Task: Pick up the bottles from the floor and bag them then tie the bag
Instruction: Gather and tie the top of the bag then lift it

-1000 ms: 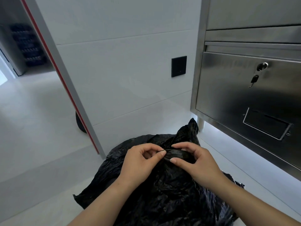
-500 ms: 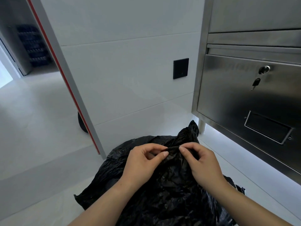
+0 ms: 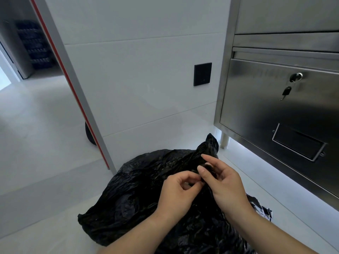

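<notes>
Since half a second ago both hands have drifted right along the bag's gathered neck. Left hand (image 3: 177, 191) pinches a twist of black plastic, fingers closed on it. Right hand (image 3: 222, 182) holds the same strand between thumb and forefinger, other fingers loose. Black bag (image 3: 135, 195) sits bulging on the white floor (image 3: 45, 143). Beyond: steel cabinet (image 3: 275, 110) with key (image 3: 285, 92) hanging, black wall plate (image 3: 202, 74).

A crumpled black plastic bag (image 3: 146, 198) sits bulging on the white floor (image 3: 45, 162), its gathered top twisted into a strip, one loose end pointing up.
</notes>
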Demonstrator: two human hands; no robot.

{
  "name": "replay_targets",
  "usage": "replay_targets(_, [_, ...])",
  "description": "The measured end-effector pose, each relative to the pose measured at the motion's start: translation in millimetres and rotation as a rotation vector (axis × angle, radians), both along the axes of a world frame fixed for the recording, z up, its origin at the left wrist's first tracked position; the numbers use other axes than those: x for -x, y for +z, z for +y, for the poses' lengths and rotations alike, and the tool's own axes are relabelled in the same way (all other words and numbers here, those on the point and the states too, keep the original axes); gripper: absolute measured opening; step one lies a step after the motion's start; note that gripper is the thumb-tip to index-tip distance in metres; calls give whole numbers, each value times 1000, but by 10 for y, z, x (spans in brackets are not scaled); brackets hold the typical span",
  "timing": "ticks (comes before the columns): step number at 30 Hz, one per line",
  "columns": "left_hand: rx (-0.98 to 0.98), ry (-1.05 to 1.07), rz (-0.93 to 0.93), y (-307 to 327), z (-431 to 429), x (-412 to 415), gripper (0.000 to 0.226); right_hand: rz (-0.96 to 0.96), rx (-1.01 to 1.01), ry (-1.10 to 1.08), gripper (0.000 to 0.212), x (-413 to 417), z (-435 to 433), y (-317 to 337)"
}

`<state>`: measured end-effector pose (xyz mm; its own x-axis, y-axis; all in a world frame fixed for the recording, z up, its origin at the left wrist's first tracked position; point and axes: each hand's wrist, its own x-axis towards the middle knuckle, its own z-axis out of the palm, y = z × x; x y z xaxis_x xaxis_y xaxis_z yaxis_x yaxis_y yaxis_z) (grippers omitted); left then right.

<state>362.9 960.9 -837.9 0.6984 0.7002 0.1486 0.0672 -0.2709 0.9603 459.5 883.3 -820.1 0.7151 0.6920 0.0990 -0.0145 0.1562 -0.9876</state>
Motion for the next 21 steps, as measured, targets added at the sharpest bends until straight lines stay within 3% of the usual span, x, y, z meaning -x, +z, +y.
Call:
replay_targets(5, [-34,20,35,-32,46,61,17,-55,7,9,24,-13,14,-15])
replay_targets(14, [-58,0,117,-171,193,364,23,52,-49,50,19,150,272,-183])
replay_targets(21, [-54,-81,107,-188,253,327,28,-149,11,112,23,181,341,-298])
